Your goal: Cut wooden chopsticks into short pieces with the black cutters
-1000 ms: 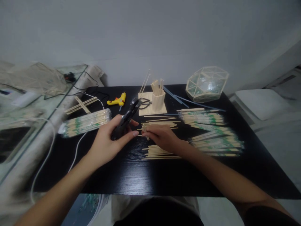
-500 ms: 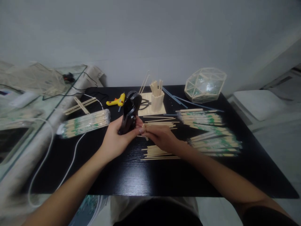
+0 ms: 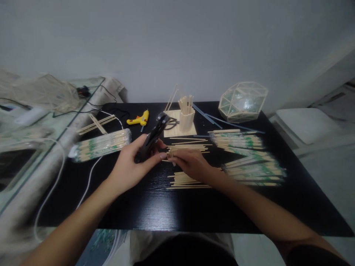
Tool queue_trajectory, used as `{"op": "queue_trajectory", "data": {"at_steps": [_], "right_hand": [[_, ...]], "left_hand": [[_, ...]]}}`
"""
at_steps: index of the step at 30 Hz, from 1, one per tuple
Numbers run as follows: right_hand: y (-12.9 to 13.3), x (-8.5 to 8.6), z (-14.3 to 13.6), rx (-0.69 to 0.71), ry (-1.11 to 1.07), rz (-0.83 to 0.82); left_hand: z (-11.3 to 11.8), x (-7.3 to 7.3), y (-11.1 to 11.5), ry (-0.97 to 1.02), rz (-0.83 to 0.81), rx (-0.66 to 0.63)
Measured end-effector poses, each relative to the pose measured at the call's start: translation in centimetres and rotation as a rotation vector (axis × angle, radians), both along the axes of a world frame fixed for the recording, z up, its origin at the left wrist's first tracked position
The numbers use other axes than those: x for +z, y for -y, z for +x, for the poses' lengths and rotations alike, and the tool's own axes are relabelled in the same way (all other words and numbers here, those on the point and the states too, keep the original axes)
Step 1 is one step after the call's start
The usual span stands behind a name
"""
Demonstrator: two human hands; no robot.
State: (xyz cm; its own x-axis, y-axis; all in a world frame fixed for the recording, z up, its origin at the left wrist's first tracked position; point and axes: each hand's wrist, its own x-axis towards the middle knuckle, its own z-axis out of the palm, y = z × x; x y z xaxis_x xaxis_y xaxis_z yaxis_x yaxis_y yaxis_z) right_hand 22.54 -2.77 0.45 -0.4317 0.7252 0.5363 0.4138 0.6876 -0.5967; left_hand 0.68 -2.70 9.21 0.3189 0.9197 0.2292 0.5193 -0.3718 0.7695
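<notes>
My left hand [image 3: 132,159] is wrapped round a black hand tool [image 3: 152,138], possibly a clamp, that leans up and to the right; its exact kind is unclear. Close beside its thumb, my right hand [image 3: 191,162] is closed in a pinch on short pale wooden stick pieces [image 3: 171,157], partly covered by the fingers. Loose wooden sticks [image 3: 191,147] lie just behind the right hand, and another row of sticks [image 3: 185,180] is under and in front of it. Beyond the hands, a wooden stick holder [image 3: 186,122] full of upright sticks stands on a square wooden board [image 3: 173,130].
A yellow glue gun [image 3: 138,118] lies at the back left, near a wrapped bundle of chopsticks [image 3: 102,145]. More wrapped chopsticks [image 3: 252,166] spread to the right. A faceted stick frame [image 3: 243,102] sits at the back right. A white cable [image 3: 90,177] crosses the left side.
The black tool has tipped over to a lower slant, and my left hand has drawn slightly left, away from the right. My right hand keeps its pinch in nearly the same spot.
</notes>
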Motion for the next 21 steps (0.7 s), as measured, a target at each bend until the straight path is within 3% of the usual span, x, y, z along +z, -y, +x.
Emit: {"op": "queue_trajectory", "data": {"at_steps": [6, 10, 21], "right_hand": [[-0.1, 0.2, -0.1, -0.014, 0.026, -0.033], [-0.1, 0.3, -0.1, -0.010, 0.031, -0.018], [-0.2, -0.4, 0.0, -0.057, 0.020, 0.048]], "left_hand": [[-3.4, 1.0, -0.2, -0.494, 0.287, 0.047], [-4.0, 1.3, -0.1, -0.803, 0.348, 0.018], [-2.8, 0.9, -0.2, -0.952, 0.447, -0.094]]}}
